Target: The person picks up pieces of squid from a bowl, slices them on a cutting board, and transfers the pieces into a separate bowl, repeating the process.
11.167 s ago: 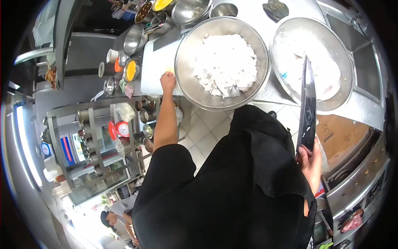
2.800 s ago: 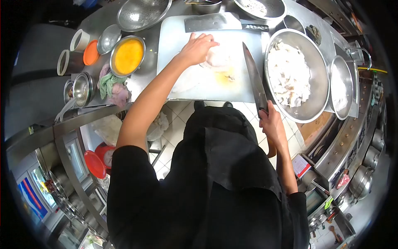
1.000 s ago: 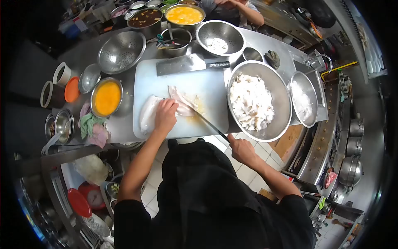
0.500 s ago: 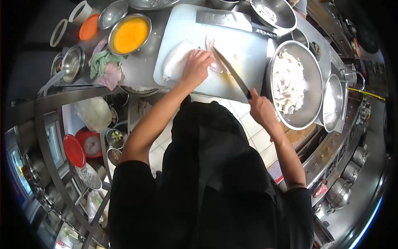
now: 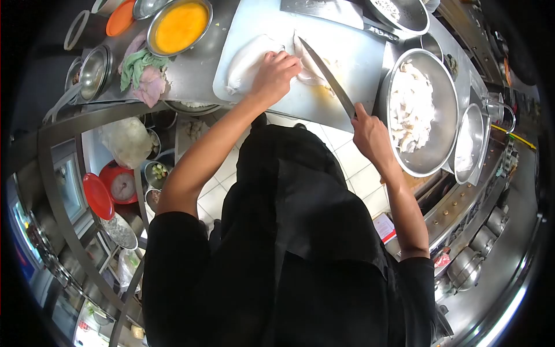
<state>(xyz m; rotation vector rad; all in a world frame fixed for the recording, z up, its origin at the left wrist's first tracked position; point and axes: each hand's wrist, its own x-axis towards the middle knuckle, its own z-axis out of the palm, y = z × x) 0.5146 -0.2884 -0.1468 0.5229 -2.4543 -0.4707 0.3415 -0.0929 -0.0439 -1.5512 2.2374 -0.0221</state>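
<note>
My right hand (image 5: 370, 132) is closed round the handle of a long narrow knife (image 5: 330, 78), whose blade slants up and left over the white cutting board (image 5: 358, 63). The blade runs beside a thin pale piece of meat or fish (image 5: 308, 72). My left hand (image 5: 276, 75) lies between that piece and a larger white piece (image 5: 247, 61) at the board's left, fingers bent and close together; whatever is under the fingertips is hidden. A broad cleaver (image 5: 324, 10) rests on the board's far side.
Right of the board stands a large steel bowl (image 5: 442, 113) of pale sliced pieces, with a smaller bowl (image 5: 477, 136) beyond. At the left are a bowl of orange-yellow liquid (image 5: 180, 28), cloths (image 5: 148, 84) and stacked steel bowls (image 5: 94, 74). A colander (image 5: 413, 20) stands behind.
The view has shifted, so the board appears higher. The thin piece now lies more spread out to the right, beside the blade. My left hand has loosened slightly.
</note>
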